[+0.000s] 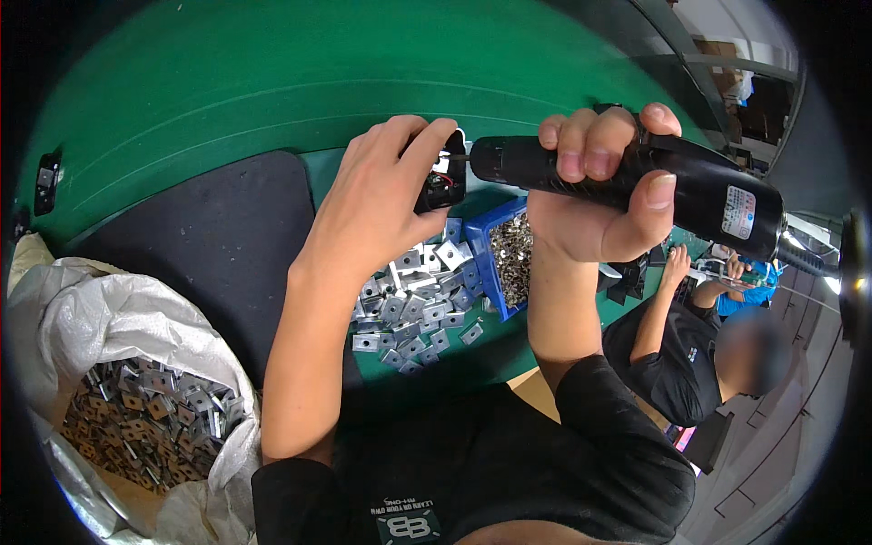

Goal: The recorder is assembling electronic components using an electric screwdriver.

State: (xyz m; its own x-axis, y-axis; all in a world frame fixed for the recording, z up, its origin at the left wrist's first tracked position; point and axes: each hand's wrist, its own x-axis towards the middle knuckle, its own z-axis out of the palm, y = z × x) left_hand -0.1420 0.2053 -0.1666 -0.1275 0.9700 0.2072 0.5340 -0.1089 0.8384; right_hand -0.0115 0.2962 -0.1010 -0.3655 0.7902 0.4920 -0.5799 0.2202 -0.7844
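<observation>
Your left fingers [413, 145] were curled over a small black part [442, 177] with a red wire showing inside it, pinching it from above with the thumb hidden beneath. Your right fingers [590, 150] were clenched around the black electric screwdriver [627, 182], the thumb [656, 195] wrapped over its barrel. The part sat just off your left fingertips, held in the air above the green table [272, 82], and the driver's tip met it from the right, close to your left index finger.

To do this well, I judged you needed the bit square to the part and in line with the screw, since a tilted barrel could slip toward your left fingertips. Your left hand [377, 200] gave a firm pinch, but the fingertips were very near the tip; a grip further back on the part would have been safer.

Below your left fingers lay a heap of small square metal plates [418, 300]. Just below your right fingers stood a blue bin [486, 263] of small screws. Well to the left of your left forearm, a white sack [100, 309] held more plates. A co-worker in a black shirt [672, 354] sat beyond your right arm.
</observation>
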